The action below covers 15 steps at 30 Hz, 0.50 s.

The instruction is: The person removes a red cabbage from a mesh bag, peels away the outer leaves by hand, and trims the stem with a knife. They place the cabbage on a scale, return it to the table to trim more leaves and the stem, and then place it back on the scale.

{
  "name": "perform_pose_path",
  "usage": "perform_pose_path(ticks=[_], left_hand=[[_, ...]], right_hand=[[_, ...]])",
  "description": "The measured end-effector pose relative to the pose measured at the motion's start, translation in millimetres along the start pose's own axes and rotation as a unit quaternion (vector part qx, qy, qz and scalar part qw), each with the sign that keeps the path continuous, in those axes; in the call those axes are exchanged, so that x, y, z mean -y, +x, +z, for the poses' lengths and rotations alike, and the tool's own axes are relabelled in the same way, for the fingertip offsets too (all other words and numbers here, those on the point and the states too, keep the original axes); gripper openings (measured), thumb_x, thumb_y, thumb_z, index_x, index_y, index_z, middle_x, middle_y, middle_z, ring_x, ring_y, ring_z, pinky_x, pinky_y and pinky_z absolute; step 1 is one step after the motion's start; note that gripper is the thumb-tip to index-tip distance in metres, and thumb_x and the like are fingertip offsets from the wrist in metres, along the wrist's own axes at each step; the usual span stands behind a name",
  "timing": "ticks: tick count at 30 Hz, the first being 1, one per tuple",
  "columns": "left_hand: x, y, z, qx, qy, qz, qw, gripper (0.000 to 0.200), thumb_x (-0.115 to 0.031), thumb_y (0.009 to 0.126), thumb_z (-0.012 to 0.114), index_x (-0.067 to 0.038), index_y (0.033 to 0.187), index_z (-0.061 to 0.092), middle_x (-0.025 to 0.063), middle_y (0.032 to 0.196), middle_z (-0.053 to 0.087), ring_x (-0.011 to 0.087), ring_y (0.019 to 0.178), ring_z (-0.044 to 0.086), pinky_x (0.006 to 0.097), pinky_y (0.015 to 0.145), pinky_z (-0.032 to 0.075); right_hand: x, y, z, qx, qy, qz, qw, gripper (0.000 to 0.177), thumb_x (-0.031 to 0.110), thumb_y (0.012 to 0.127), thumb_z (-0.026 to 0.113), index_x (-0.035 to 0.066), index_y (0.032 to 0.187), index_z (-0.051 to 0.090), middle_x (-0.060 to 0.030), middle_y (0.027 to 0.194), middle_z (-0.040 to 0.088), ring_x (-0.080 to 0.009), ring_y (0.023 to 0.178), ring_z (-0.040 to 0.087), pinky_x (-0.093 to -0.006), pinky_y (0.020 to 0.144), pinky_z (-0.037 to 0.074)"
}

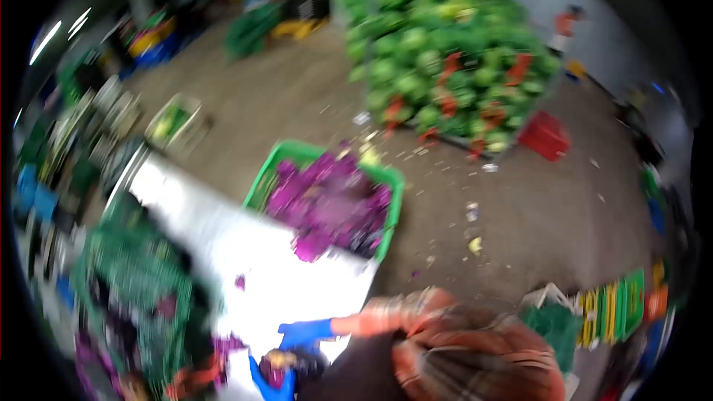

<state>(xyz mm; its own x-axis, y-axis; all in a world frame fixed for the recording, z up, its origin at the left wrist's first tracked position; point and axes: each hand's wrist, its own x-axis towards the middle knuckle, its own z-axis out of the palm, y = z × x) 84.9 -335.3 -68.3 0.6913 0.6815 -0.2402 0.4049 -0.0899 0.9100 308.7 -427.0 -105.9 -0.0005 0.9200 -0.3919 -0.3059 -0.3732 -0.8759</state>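
Purple cabbage head (280,366) is being held right at the bottom edge of the view, at the near end of the white tabletop (245,252), between two blue-gloved hands. Best guess at the step: the head is being stripped or trimmed of outer leaves, judging by the green crate (264,178) at the far end of the tabletop, which is heaped with loose purple leaves (330,200).

The left hand (264,385) is being curled under and around the head, with the fingers closed on it as far as can be judged. The right hand (304,333) is being laid just above the head, coming out of an orange plaid sleeve (386,319). Whether its fingers are being closed on the head, on a blade or on nothing can't be told.

For the next move, a steady hold from the left hand is being called for while a leaf is being worked loose by the right. Some reach is being called for too, since crate and head are well apart.

Now the annoying part: everything is being smeared by motion blur. The head is being partly cut off by the frame edge and partly covered by the gloves, so no cut face is being shown. No tool is being made out. The mesh crate (141,289) at the left is being shown as a green-and-dark blob, contents unreadable. Only the pile of green cabbages (445,52) and the red crate (546,134) on the floor are being read easily.
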Motion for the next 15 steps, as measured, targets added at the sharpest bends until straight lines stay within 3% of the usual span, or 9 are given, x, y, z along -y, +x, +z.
perform_pose_path(ticks=[1,2,3,6,7,12,14,15], left_hand=[[33,0,0,-0.039,-0.018,0.05,0.998,0.093,-0.02,0.073,0.079,-0.003,0.148,0.026,0.0156,0.141,0.038,0.0273,0.125,0.043,0.041,0.107,0.035],[16,-6,11,-0.069,-0.042,-0.011,0.997,0.09,-0.008,0.073,0.076,-0.005,0.148,0.026,0.0149,0.141,0.039,0.0274,0.127,0.042,0.0404,0.108,0.035],[-26,-14,19,-0.076,-0.099,-0.043,0.991,0.09,-0.007,0.074,0.076,-0.006,0.149,0.025,0.0145,0.142,0.037,0.0264,0.128,0.041,0.0386,0.108,0.034],[-19,-26,14,-0.063,-0.19,-0.042,0.979,0.098,-0.004,0.072,0.076,-0.01,0.152,0.018,0.0138,0.146,0.034,0.0263,0.129,0.04,0.0386,0.108,0.037],[-21,-31,13,-0.079,-0.204,-0.055,0.974,0.1,-0.004,0.071,0.076,-0.011,0.152,0.017,0.0135,0.146,0.034,0.0265,0.129,0.04,0.0386,0.108,0.037],[-32,-41,33,-0.18,-0.267,-0.048,0.946,0.092,-0.008,0.076,0.072,-0.012,0.152,0.019,0.0132,0.147,0.033,0.0267,0.131,0.039,0.0381,0.109,0.035],[-25,-39,46,-0.221,-0.269,-0.043,0.937,0.091,-0.015,0.079,0.073,-0.01,0.151,0.019,0.0134,0.148,0.031,0.0264,0.132,0.037,0.0379,0.111,0.032],[-14,-34,54,-0.251,-0.232,-0.033,0.939,0.091,-0.016,0.079,0.074,-0.01,0.151,0.019,0.0138,0.149,0.03,0.0268,0.133,0.036,0.0378,0.111,0.031]], right_hand=[[-3,4,-10,0.007,-0.015,0.028,0.999,0.048,0.034,0.085,0.061,0.009,0.124,0.052,-0.0089,0.102,0.059,-0.0188,0.081,0.06,-0.0361,0.063,0.051],[-6,9,-20,0.015,-0.031,0.055,0.998,0.047,0.034,0.084,0.06,0.008,0.122,0.051,-0.0103,0.106,0.058,-0.0212,0.081,0.061,-0.0382,0.064,0.052],[-7,14,-33,0.037,-0.029,0.09,0.995,0.047,0.028,0.085,0.06,0.013,0.128,0.048,-0.0039,0.106,0.054,-0.0138,0.071,0.054,-0.0316,0.059,0.051],[-7,44,-60,0.096,0.009,0.109,0.989,0.038,0.029,0.085,0.066,0.015,0.119,0.058,-0.0047,0.102,0.059,-0.0115,0.061,0.052,-0.0272,0.052,0.048],[9,45,-68,0.078,-0.016,0.114,0.99,0.039,0.033,0.084,0.062,0.016,0.119,0.06,-0.0056,0.098,0.061,-0.0147,0.069,0.054,-0.0299,0.059,0.05],[40,38,-164,-0.137,0.077,0.083,0.984,0.041,0.027,0.086,0.065,0.013,0.124,0.059,-0.0034,0.073,0.06,-0.0141,0.052,0.055,-0.0261,0.043,0.043],[40,20,-199,-0.278,0.098,0.0,0.955,0.036,0.025,0.088,0.063,0.014,0.122,0.059,-0.0002,0.071,0.057,-0.0129,0.054,0.055,-0.0263,0.048,0.049],[47,16,-206,-0.283,0.077,-0.035,0.956,0.037,0.024,0.089,0.061,0.015,0.125,0.057,0.0008,0.07,0.055,-0.0112,0.052,0.052,-0.025,0.046,0.047]])
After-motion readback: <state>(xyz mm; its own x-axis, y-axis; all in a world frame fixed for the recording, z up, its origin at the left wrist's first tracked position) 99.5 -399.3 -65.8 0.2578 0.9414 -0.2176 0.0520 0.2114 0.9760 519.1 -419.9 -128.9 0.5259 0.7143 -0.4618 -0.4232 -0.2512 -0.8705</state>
